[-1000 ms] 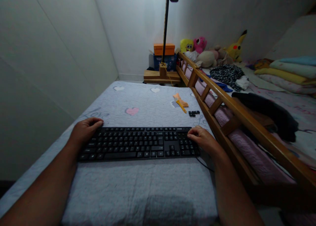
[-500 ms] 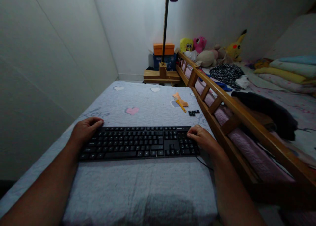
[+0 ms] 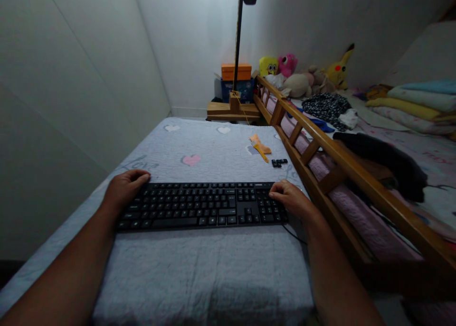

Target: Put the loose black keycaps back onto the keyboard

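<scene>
A black keyboard (image 3: pixel 199 205) lies crosswise on the cloth-covered table, its key rows facing me. At its upper left end my left hand (image 3: pixel 124 186) is closed on the edge, thumb and fingers together. My right hand (image 3: pixel 290 195) grips the other end, thumb and fingertips by the number pad, covering some of its keys. A dark cable (image 3: pixel 295 234) runs out below my right wrist. Beyond the keyboard on the right lie several loose black keycaps (image 3: pixel 279 163), a yellow-handled brush (image 3: pixel 261 153) and a small orange cloth (image 3: pixel 264 145).
The table cover (image 3: pixel 199 278) is pale blue with heart prints. Close along the right runs a wooden bed rail (image 3: pixel 331 148), with clothes, folded bedding and plush toys behind it. At the far end stands a wooden base (image 3: pixel 233 110) with a dark pole; a pale cabinet (image 3: pixel 71 79) is on the left.
Almost nothing differs. Both hands stay at the keyboard's ends, and the view has shifted very slightly.
</scene>
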Demonstrator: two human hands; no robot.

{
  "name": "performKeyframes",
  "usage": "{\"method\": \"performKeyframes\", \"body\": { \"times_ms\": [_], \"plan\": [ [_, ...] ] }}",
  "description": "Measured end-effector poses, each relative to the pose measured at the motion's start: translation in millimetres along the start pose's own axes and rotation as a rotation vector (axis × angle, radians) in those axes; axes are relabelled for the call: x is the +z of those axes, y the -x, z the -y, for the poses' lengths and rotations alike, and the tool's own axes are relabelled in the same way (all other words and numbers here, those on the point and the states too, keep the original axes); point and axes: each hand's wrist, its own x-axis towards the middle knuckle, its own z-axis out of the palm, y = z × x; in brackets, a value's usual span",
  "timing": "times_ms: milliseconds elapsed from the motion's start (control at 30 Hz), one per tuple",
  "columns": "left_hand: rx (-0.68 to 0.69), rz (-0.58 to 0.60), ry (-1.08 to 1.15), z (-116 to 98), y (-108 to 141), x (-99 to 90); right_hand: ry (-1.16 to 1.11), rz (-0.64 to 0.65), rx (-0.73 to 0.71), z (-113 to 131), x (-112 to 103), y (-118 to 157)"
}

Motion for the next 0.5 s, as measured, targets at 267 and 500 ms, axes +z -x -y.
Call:
{"method": "performKeyframes", "body": {
  "times_ms": [267, 500],
  "plan": [
    [0.008, 0.004, -0.007, 2.4, -1.1, 0.1, -0.058, -0.054, -0.008, -5.4, 3.3, 1.5],
    [0.005, 0.017, 0.002, -0.6, -0.1, -0.9, -0.165, -0.09, 0.042, -7.4, 5.5, 0.6]
  ]
}}
